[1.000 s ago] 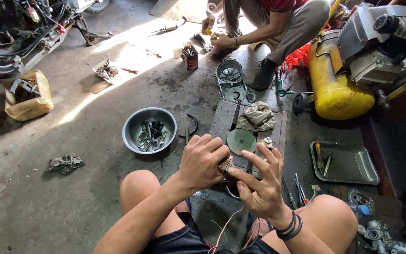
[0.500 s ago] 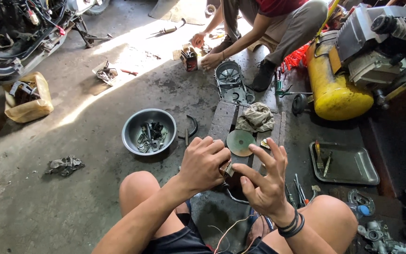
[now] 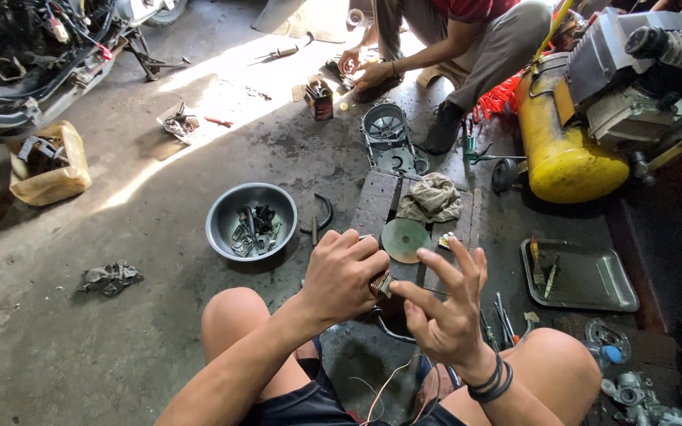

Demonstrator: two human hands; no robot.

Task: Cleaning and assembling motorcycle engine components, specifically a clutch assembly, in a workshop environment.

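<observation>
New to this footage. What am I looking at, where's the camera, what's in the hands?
No machine here: the camera sits on a person's head and looks down at their own knees and bare hands on a workshop floor. The left hand closes around a small dark part; what it is cannot be told. The right hand, fingers spread, pinches at it. Just beyond lie a green disc, a crumpled rag, a metal bowl of small parts and a flat metal tray. A yellow compressor tank stands at right. Another person crouches farther off.
</observation>
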